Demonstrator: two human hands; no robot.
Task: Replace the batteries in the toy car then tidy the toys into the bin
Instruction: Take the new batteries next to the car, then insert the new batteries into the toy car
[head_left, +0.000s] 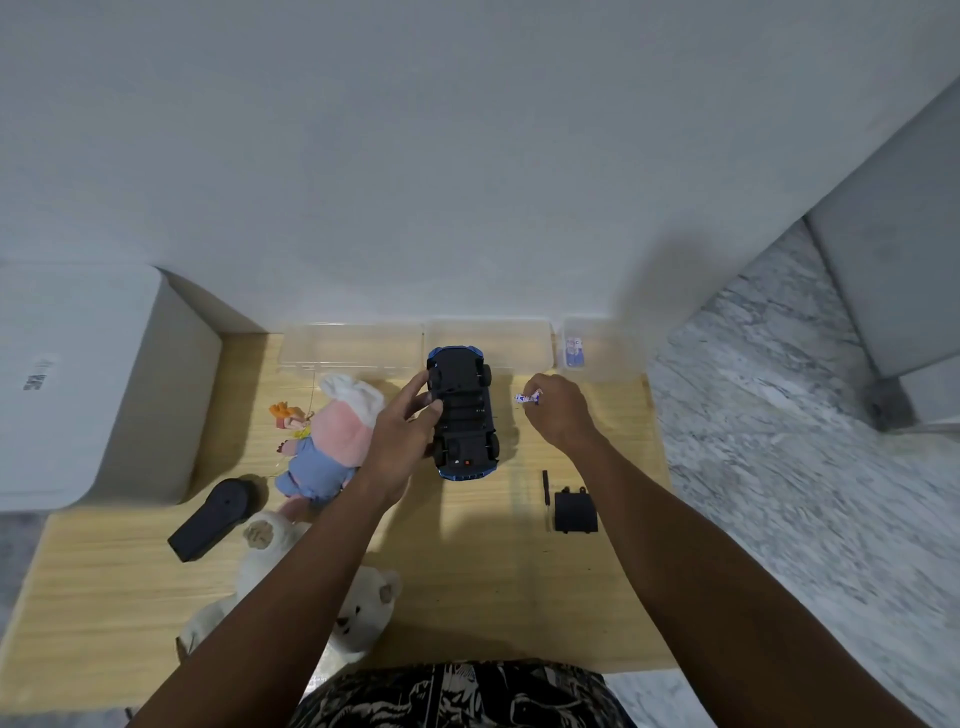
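Note:
A blue toy car (464, 415) lies upside down in the middle of the wooden table (467, 587), its black underside and open battery bay facing up. My left hand (402, 431) grips the car's left side, thumb and fingers curled over its edge. Just right of the car, my right hand (558, 408) pinches a small blue-and-white battery (527, 398). The black battery cover (574, 512) lies on the table at the right, beside a thin black screwdriver (546, 496).
A pink and blue plush (327, 441), a white teddy bear (311, 587) and a black remote (210, 519) lie at the left. Clear plastic bins (353, 351) line the wall; a small one (592, 348) holds more batteries. A white box (78, 384) stands far left.

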